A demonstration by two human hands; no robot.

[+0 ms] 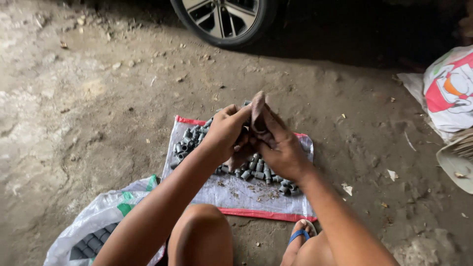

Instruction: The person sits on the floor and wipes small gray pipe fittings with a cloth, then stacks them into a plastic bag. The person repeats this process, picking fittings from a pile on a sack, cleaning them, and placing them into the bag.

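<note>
My left hand [227, 129] and my right hand [280, 146] meet in front of me, both gripping one small dark, brownish piece [257, 112] that sticks up between the fingers. I cannot tell exactly what the piece is. Under the hands lies a heap of several short grey pipe fittings [258, 170] on a white woven mat with a red border [231, 194]. More of the grey fittings [187, 140] lie at the mat's far left corner.
A white plastic sack [93, 216] holding more grey fittings lies at my lower left. A car wheel [224, 19] stands at the top. A printed white sack [451, 91] and a woven tray [458, 160] lie at the right. Bare dirt ground [98, 98] surrounds the mat.
</note>
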